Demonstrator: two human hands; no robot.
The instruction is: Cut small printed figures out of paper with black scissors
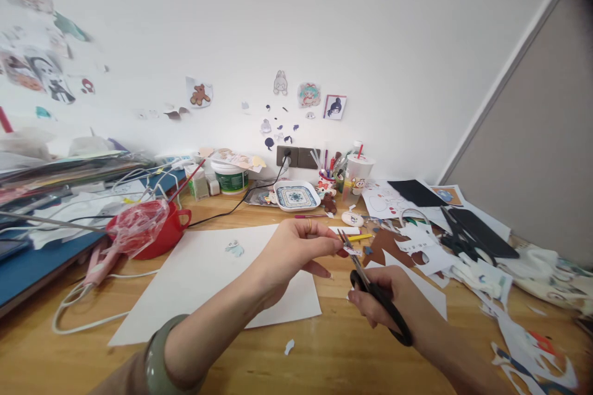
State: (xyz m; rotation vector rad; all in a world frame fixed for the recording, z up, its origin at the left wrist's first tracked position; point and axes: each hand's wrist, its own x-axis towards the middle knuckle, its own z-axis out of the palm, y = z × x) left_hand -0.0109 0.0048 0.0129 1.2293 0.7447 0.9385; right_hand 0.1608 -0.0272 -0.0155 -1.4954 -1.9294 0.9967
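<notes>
My right hand [386, 296] is wrapped round the black handles of a pair of scissors [380, 302], whose blades point up and away from me. Between the fingertips of my left hand [296, 253] is pinched a small piece of paper [352, 251], right at the scissor blades. Whether the blades are closed on the paper I cannot make out. Below my left arm lies a large white sheet [199, 278], with a small pale-blue paper cutout [235, 248] on it. A white paper scrap [290, 346] lies on the wooden table in front of me.
Paper offcuts [532, 345] and a second pair of black scissors [463, 241] are spread at the right. At the left stands a red pot [160, 234] beside a pink-handled tool [98, 265] with a white cord. A patterned dish [296, 196] and a lidded cup [357, 176] stand near the wall.
</notes>
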